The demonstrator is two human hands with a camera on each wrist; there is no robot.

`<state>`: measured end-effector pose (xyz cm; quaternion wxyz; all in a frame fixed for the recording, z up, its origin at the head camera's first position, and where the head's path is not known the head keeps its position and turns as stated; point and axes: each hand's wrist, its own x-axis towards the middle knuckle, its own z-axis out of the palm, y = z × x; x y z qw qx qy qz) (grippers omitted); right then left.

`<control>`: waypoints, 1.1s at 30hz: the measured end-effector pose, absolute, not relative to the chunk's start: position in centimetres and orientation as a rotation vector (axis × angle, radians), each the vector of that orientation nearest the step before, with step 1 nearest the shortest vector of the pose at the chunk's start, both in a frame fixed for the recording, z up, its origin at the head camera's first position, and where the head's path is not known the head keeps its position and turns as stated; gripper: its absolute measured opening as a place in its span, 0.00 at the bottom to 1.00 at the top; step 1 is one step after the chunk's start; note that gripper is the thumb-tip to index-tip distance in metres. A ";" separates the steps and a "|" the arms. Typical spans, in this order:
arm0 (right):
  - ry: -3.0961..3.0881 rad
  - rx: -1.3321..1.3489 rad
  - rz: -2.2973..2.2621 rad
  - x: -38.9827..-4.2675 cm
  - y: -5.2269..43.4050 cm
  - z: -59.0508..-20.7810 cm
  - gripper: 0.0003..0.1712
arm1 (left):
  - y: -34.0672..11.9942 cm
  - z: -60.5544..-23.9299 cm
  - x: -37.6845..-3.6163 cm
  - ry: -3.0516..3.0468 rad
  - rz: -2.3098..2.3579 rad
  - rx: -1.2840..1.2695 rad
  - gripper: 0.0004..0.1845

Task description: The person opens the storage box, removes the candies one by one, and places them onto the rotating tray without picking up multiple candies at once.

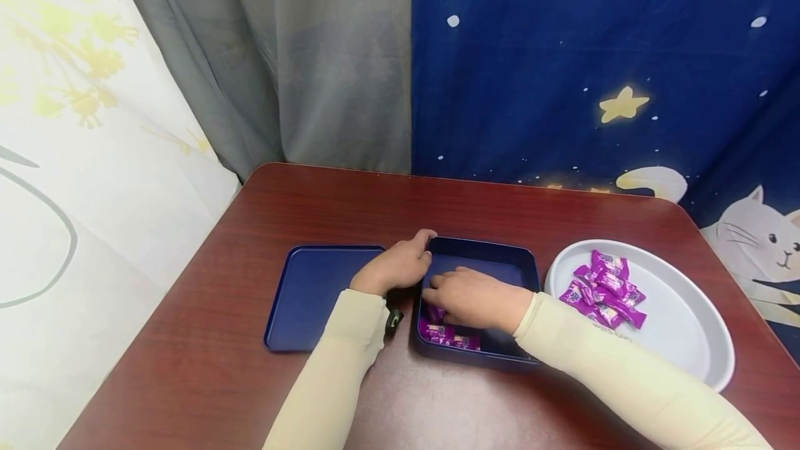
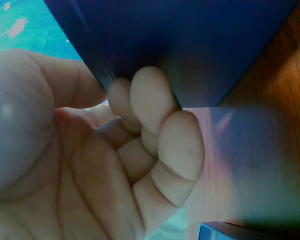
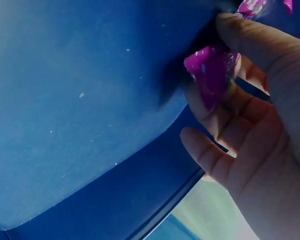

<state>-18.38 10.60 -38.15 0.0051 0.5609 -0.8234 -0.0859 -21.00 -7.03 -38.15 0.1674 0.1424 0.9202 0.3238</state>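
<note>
An open dark blue box [image 1: 507, 272] sits on the table in the head view. My left hand [image 1: 396, 266] grips its left side near the far corner; the left wrist view shows curled fingers [image 2: 152, 95] against the outer wall. Inside the box is my right hand [image 1: 478, 297], fingers bent down toward the floor. The right wrist view shows it pinching a purple wrapped candy [image 3: 212, 75] between thumb and fingers. Several more purple candies [image 1: 451, 336] lie along the near left part of the box, partly hidden by the right hand.
A white oval tray [image 1: 681, 328] stands right of the box, with a heap of purple candies [image 1: 605, 290] on it. A flat blue lid [image 1: 312, 290] lies to the left, partly behind the left arm. Curtains [image 1: 344, 61] hang past the table's [image 1: 206, 325] far edge.
</note>
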 end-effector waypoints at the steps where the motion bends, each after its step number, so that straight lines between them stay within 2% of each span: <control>1: -2.577 1.752 -0.261 -18.4 10.7 -38.1 0.18 | -7.0 -38.1 -21.0 2.617 0.920 0.404 0.25; 11: -2.558 1.726 -0.207 -18.6 11.1 -38.1 0.09 | -7.1 -38.1 -21.0 2.611 0.926 0.397 0.25; 20: -2.840 1.637 -0.113 -18.8 11.9 -36.8 0.15 | -7.0 -38.0 -21.0 2.612 0.919 0.394 0.25; 33: -3.005 1.502 0.176 -19.5 13.8 -35.0 0.06 | -6.9 -38.0 -20.9 2.624 0.907 0.369 0.25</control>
